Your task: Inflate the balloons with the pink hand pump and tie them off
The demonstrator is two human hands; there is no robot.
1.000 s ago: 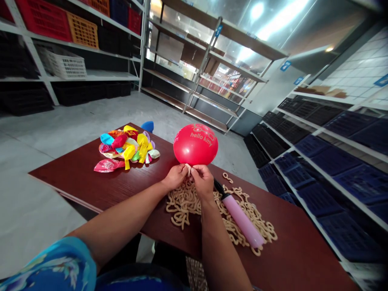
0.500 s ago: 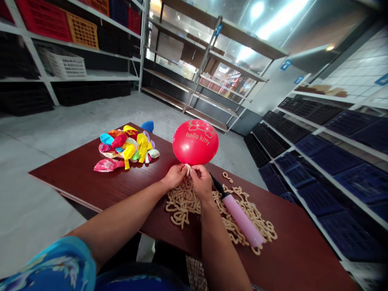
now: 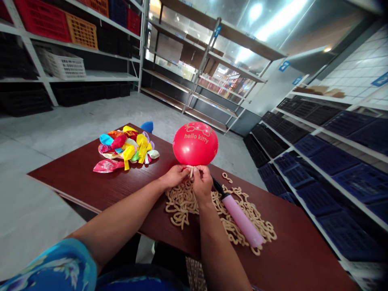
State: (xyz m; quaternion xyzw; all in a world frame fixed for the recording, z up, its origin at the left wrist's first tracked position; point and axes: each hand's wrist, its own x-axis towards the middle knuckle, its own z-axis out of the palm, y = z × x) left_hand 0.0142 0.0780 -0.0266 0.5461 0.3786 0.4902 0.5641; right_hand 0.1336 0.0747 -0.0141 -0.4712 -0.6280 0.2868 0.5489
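Note:
A red inflated balloon [image 3: 195, 144] with "hello kitty" print stands upright just above my two hands. Right under it, a beige cord loop [image 3: 191, 171] crosses the balloon's neck, one piece hanging down between my fingers. My left hand [image 3: 177, 176] is closed, thumb and fingertips pinching the cord at the left of the neck. From the right side my right hand [image 3: 202, 180] pinches it too. The neck itself is mostly hidden by the fingers and cord. Beneath my hands lies a tangled pile of beige cord loops [image 3: 182, 202].
On the brown table [image 3: 75, 173], a heap of deflated balloons [image 3: 127, 147] lies to the left. A pink hand pump [image 3: 242, 220] with a black nozzle rests on the cord pile at right. A blue balloon [image 3: 147, 127] shows past the far edge. Shelves with crates [image 3: 336, 210] surround the table.
The beige cord under the balloon now stretches sideways between my fingertips, with one piece hanging down. The balloon has dipped slightly; both hands remain at its neck.

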